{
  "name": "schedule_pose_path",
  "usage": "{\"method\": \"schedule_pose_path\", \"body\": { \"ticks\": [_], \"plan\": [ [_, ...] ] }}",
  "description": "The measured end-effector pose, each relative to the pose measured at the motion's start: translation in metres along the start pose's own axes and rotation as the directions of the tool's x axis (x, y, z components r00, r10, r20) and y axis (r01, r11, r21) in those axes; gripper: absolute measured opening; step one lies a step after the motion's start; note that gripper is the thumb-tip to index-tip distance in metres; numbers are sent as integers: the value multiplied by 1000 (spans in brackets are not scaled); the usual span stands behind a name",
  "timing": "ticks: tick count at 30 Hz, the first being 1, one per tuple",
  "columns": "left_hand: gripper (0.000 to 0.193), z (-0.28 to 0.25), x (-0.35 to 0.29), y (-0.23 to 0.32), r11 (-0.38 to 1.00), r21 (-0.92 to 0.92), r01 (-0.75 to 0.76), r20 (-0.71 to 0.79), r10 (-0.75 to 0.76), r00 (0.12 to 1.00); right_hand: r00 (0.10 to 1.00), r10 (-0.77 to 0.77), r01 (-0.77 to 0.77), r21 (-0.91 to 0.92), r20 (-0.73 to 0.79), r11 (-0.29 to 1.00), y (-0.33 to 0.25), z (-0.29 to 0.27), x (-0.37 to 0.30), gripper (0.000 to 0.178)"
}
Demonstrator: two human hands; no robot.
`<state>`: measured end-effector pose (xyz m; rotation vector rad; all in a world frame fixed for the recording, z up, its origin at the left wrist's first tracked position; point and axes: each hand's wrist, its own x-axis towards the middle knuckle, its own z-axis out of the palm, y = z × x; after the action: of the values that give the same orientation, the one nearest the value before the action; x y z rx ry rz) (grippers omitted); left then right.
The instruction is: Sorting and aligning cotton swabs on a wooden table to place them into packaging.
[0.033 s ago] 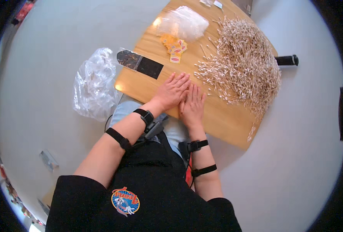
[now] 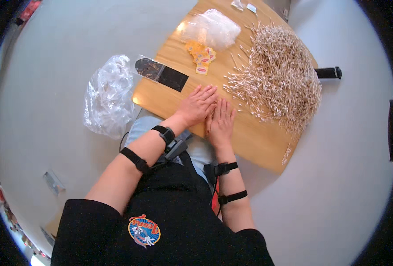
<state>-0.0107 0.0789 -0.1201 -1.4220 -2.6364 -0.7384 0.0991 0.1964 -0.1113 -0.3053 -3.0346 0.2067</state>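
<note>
Both my hands lie palm down at the near edge of the wooden table (image 2: 258, 137), side by side with the thumbs close together. The fingers of my left hand (image 2: 197, 106) are stretched out, and nothing shows in it. My right hand (image 2: 221, 122) is likewise flat with straight fingers, holding nothing visible. Just right of it, loose cotton swabs (image 2: 280, 66) form a large heap with stray ones along its left side. Beyond my left fingertips lies a dark flat strip (image 2: 173, 79) with a clear plastic sleeve around its left end. What lies under my palms is hidden.
Small yellow and white cards (image 2: 202, 66) lie past the strip, beside a stack of clear plastic bags (image 2: 212, 29). Left of the table sits a big crumpled clear bag (image 2: 108, 95). A black cylindrical object (image 2: 329, 72) sticks out beyond the table's right edge.
</note>
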Motion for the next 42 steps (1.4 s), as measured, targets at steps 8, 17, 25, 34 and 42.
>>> {"method": "schedule_pose_path", "body": {
  "ticks": [8,17,25,34,42],
  "plan": [
    [30,-58,-24,-76,890,-117,440,-403,-447,798,994,-3,2,12,113,1000,-31,-7,19,66],
    [21,-78,-30,-110,865,-38,500,-174,-498,850,993,-93,88,64,77,994,-85,13,70,68],
    [11,-81,-32,-129,888,-125,443,-109,-456,883,992,-83,76,74,98,994,-103,16,89,68],
    [13,-86,-32,-131,860,-265,435,-80,-470,879,990,-95,85,103,106,991,-118,15,106,66],
    [15,-90,-31,-128,864,-242,442,-65,-469,881,987,-89,73,119,134,990,-127,18,118,64]
  ]
}}
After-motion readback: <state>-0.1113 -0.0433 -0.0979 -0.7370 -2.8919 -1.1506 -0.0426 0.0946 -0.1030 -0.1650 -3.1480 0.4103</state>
